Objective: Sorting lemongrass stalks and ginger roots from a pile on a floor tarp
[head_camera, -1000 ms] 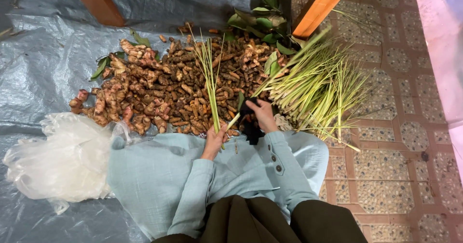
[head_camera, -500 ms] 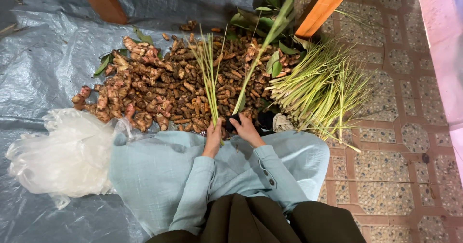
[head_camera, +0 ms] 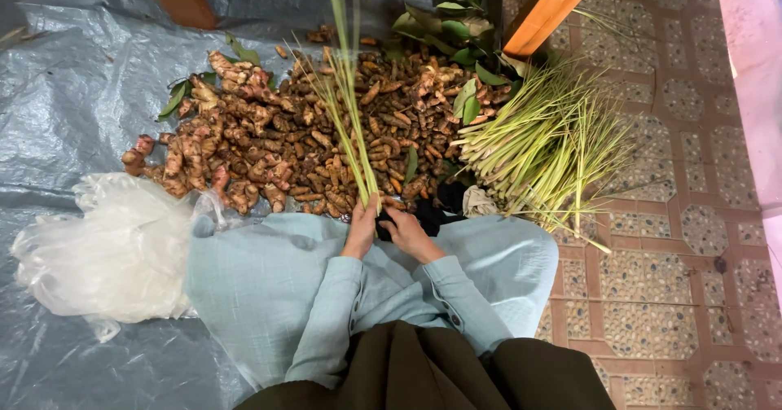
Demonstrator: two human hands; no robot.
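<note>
My left hand [head_camera: 362, 227] grips the base of a bundle of lemongrass stalks [head_camera: 346, 109] that stands up from my lap, its tips reaching past the top of the view. My right hand [head_camera: 405, 228] rests at the same base, its fingers closed around the stalk ends beside something black. A pile of loose lemongrass [head_camera: 542, 145] lies to the right on the tiled floor. In front of my hands spreads a heap of brown rhizomes [head_camera: 269, 145].
A crumpled clear plastic bag [head_camera: 102, 247] lies at my left on the grey tarpaulin [head_camera: 73, 92]. Two orange wooden table legs [head_camera: 547, 11] stand at the back, with green leaves [head_camera: 448, 23] between them. A pink cloth edge [head_camera: 753, 68] runs along the right.
My right hand carried a long stalk from the right pile to the bundle and came down beside my left hand. The bundle is now taller and more upright.
</note>
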